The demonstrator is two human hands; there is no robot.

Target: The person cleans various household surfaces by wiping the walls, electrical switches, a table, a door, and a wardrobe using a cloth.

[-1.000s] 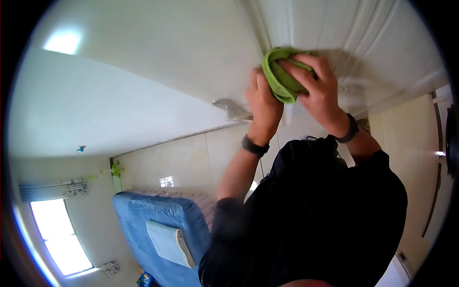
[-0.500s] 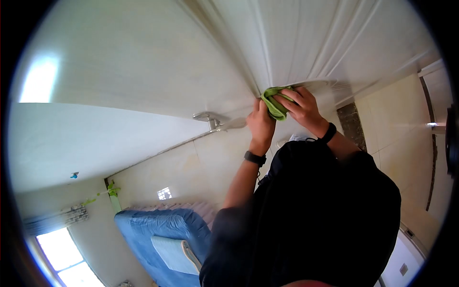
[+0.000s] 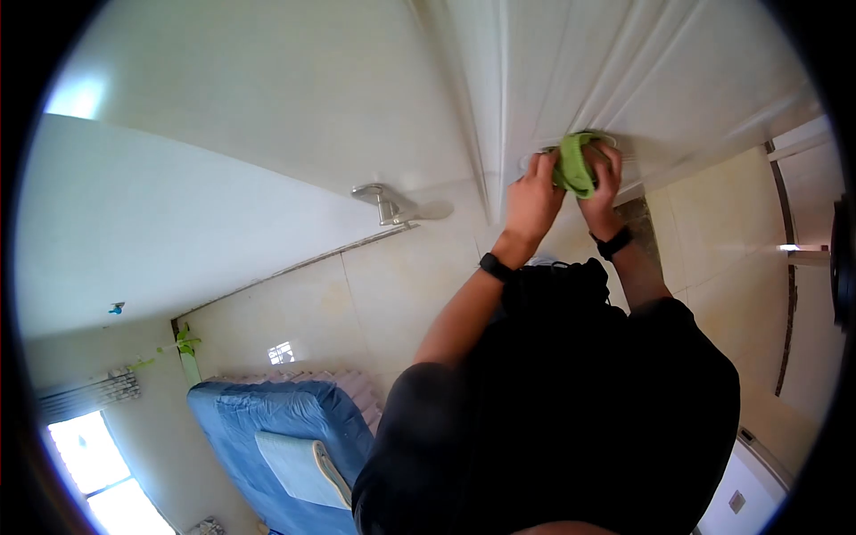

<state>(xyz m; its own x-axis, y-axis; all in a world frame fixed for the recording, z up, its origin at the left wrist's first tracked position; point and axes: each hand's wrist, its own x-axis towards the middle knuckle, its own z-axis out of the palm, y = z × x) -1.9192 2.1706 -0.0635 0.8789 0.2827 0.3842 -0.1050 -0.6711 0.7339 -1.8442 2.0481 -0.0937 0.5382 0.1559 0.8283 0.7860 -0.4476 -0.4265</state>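
Note:
A folded green cloth point(image 3: 575, 166) is pressed against the white moulded door point(image 3: 571, 62), low on its panel. On the cloth's left side, my left hand point(image 3: 536, 198) grips its edge with curled fingers. My right hand point(image 3: 604, 184) wraps round the cloth from the right, its fingers bent over it. Dark bands circle both wrists. Part of the cloth and some fingertips are hidden between the hands and the door.
A metal door handle point(image 3: 385, 203) juts out to the left of my hands. Pale floor tiles point(image 3: 308, 299) run below the door. A bed with a blue cover point(image 3: 245, 415) and a pillow point(image 3: 308, 464) stands lower left, near a bright window point(image 3: 111, 473).
Both hands and the green cloth have moved right across the door panel. My left hand has shifted away from the door edge. The view has turned slightly.

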